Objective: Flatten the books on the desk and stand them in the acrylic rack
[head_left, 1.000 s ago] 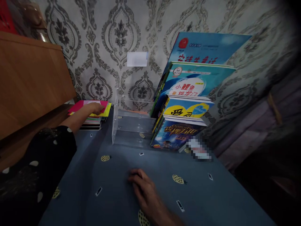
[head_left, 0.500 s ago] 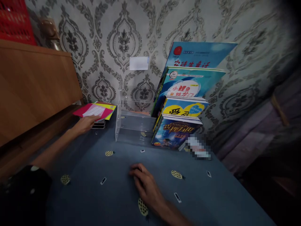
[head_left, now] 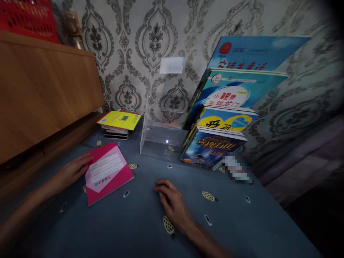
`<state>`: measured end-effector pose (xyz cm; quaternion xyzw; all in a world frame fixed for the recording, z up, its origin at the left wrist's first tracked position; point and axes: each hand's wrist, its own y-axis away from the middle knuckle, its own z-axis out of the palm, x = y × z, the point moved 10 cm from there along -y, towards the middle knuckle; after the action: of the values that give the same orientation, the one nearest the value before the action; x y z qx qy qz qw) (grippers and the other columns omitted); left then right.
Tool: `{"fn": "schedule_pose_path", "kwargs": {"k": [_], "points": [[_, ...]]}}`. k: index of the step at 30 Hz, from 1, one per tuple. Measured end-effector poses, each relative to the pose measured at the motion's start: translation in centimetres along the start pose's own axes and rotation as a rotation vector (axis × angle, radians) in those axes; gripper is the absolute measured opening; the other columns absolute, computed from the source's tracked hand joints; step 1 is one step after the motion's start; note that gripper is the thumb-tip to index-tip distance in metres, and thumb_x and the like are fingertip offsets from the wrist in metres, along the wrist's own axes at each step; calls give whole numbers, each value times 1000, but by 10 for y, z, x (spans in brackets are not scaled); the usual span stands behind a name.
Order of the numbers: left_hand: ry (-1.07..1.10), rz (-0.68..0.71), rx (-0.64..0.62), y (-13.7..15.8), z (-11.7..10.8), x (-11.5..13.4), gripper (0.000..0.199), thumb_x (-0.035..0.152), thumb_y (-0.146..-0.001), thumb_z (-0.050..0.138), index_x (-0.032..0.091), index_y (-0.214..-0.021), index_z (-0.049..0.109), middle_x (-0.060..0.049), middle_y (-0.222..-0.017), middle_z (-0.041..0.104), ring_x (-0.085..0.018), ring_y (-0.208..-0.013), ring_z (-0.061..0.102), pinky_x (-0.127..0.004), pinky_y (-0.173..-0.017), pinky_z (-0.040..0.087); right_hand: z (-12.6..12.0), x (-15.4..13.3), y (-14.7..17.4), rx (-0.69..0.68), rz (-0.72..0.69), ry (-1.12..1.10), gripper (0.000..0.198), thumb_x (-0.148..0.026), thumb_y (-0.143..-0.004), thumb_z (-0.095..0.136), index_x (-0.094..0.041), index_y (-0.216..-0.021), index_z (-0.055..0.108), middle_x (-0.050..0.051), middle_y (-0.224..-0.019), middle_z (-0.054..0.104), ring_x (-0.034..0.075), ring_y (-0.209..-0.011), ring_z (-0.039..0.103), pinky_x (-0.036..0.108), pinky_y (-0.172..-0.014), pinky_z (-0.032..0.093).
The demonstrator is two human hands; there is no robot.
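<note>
My left hand (head_left: 76, 166) has its fingers closed over the left edge of a pink book (head_left: 109, 184). The book has a pale panel of print on its cover, and whether it lies flat on the table or just above it I cannot tell. Beyond it, a yellow-covered book (head_left: 120, 120) tops a small stack. My right hand (head_left: 173, 204) rests on the table, palm down, fingers loosely bent with a gap to the thumb and nothing in it. Past that hand stands a clear acrylic book rack (head_left: 161, 148), its right part filled with stepped rows of books (head_left: 215, 143).
A blue patterned cloth (head_left: 145, 218) covers the table. A wooden cabinet (head_left: 48, 86) runs along the left, with a red basket (head_left: 29, 21) on top. A patterned wall stands behind the rack. At the rack's right lies a blurred-out item (head_left: 238, 168).
My left hand has brought the pink book off the stack toward me, uncovering the yellow book. My right hand stays on the table. The view has shifted slightly.
</note>
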<state>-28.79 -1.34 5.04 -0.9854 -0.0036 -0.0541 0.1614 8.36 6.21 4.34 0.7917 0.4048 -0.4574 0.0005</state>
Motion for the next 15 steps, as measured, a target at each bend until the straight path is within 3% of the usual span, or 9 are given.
{"fn": "schedule_pose_path", "kwargs": {"k": [3,5,9,15], "points": [[-17,-269,-84,-42,14,-26,68,52,-93,31,8,-140,52,-18,-146,54,-32,-136,50,-46,-111,42,-1,-4,-2,4,-11,3,26,-11,-93,43,-21,-97,66,11,-110,65,21,-104,66,35,-89,54],[-48,-357,-116,-62,26,-26,72,53,-92,30,5,-141,49,-21,-145,54,-35,-136,49,-49,-111,40,-3,-5,-2,14,-11,2,26,-10,-92,44,-21,-96,67,10,-110,65,21,-103,66,34,-89,54],[-57,-294,-115,-71,47,-3,66,48,-94,26,9,-140,53,-18,-145,55,-34,-139,46,-52,-115,35,-5,-6,-2,27,-9,-3,27,-7,-91,45,-21,-97,67,10,-109,66,20,-100,66,34,-87,54],[-13,-133,-125,-45,49,36,70,56,-96,24,13,-146,48,-13,-153,47,-30,-144,39,-48,-118,34,-5,-4,-1,46,6,7,26,-9,-92,46,-20,-99,68,10,-110,65,21,-102,65,36,-89,54]]}}
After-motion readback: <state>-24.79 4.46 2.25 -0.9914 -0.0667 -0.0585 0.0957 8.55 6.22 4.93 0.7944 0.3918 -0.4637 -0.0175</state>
